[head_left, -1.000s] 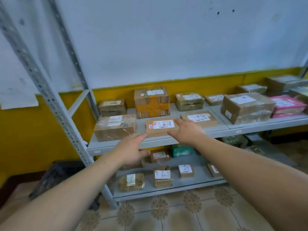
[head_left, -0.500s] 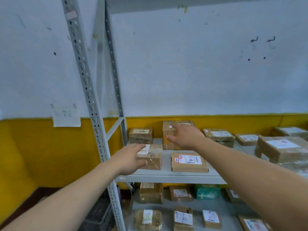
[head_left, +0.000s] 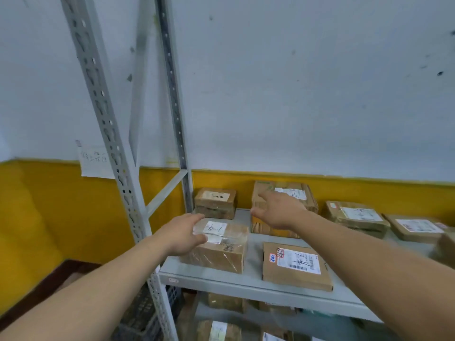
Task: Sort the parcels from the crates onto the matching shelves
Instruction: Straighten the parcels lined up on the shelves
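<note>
At the left end of the rack, beside the grey upright post [head_left: 110, 143] and a paper note [head_left: 93, 163] taped to the wall, a dark crate [head_left: 147, 313] sits low on the floor. On the middle shelf [head_left: 246, 285] the left hand [head_left: 182, 235] lies with its fingers straight and loosely spread over the left top edge of a film-wrapped box [head_left: 221, 247], touching it, not gripping. Behind that stands a small box [head_left: 215, 203] against the far wall.

To the right, the flat parcel [head_left: 295, 265] with the printed label lies near the shelf's front edge, with no hand on it. A second ago both hands were on this parcel at that spot; they have since let go and moved apart. The right hand [head_left: 278, 210] now reaches past it to the far side, fingers straight and thumb spread, against the tall box [head_left: 290, 189] at the back, pinching nothing. Further right, more labelled parcels [head_left: 354, 215] lie in a row.

I judge this parcel delivered to its shelf. The hands may be nudging its neighbours straight or checking their marks; whether they push, I cannot tell. The next parcel would have to come from the crate.
</note>
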### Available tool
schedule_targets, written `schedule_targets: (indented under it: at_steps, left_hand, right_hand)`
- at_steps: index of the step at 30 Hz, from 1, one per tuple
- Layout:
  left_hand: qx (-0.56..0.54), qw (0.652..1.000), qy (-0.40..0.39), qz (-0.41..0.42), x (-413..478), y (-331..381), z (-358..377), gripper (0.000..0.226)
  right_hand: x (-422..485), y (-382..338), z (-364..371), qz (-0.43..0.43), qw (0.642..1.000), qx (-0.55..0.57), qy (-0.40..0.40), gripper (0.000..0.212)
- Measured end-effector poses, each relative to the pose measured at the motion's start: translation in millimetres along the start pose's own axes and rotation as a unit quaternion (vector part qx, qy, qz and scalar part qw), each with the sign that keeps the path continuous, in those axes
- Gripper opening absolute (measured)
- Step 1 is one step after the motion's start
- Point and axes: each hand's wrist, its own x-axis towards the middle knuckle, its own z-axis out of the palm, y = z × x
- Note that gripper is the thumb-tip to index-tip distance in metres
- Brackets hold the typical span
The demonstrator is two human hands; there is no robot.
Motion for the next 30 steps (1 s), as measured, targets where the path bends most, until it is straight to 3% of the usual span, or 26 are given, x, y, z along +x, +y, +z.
schedule_targets:
  at_steps: [5, 12, 16, 22, 30]
  left_hand:
    - [-0.011, 0.999, -0.033, -0.007, 49.0, -29.7, 20.0, 0.07]
    - [-0.029, 0.996, -0.09, -0.004, 111.1, -65.4, 58.0, 0.066]
    - [-0.055, 0.992, -0.107, -0.036, 129.2, -88.7, 86.0, 0.075]
    - [-0.14, 0.981, -0.098, -0.093, 130.3, -104.0, 118.3, 0.08]
    - [-0.137, 0.982, -0.059, -0.121, 111.2, -111.7, 134.8, 0.078]
  right_hand:
    - [45.4, -14.1, 44.1, -0.006, 0.999, 0.009, -0.042, 0.071]
    - [86.3, -28.7, 120.1, 0.056, 0.988, 0.065, -0.129, 0.072]
    - [95.0, -32.2, 151.4, 0.068, 0.982, 0.084, -0.153, 0.075]
    - [114.2, -27.5, 190.0, 0.074, 0.977, 0.112, -0.164, 0.079]
    - [114.0, -26.9, 197.9, 0.026, 0.983, 0.075, -0.164, 0.077]
